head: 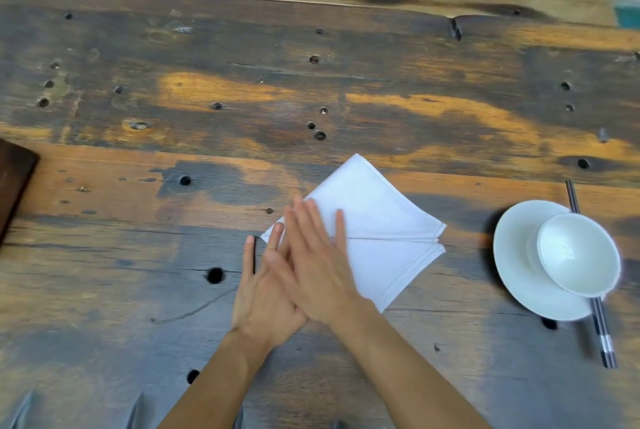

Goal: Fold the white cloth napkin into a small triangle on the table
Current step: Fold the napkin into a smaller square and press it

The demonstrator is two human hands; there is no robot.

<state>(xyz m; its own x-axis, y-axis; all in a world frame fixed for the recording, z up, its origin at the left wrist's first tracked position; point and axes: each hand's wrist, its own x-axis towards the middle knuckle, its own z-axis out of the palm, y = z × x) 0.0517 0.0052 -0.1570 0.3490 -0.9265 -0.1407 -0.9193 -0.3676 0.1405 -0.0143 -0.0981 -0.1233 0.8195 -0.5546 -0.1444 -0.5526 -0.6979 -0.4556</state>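
White cloth lies under straight, spread fingers (341,228): the right hand (318,266) rests flat, palm down, across the back of the left hand (266,300). The left hand is flat as well, its fingertips reaching the near-left corner of the white cloth napkin (381,214). Neither hand grips anything; both appear to be pressing the fabric down onto the tabletop (242,82).

The napkin sits near the middle of the tabletop as a kite-like shape, one point aimed away from the person. A straight line runs from beneath the hands out to the right corner, where two hemmed tips lie just beside each other with a thin gap between them. It is not yet a small triangle, so at least one more fold seems to remain.

Off to the right, apart from the napkin, a white bowl (578,252) sits on a white saucer (516,262), with chopsticks (604,335) running underneath. A dark board (14,183) pokes in at the left edge.

The main risk, as I judge it, is at the unweighted right side. Sliding the stacked hands sideways to smooth the crease could drag the layers, widen that gap at the tips and leave the edges mismatched. Lifting both hands together could also let the flaps spring open.
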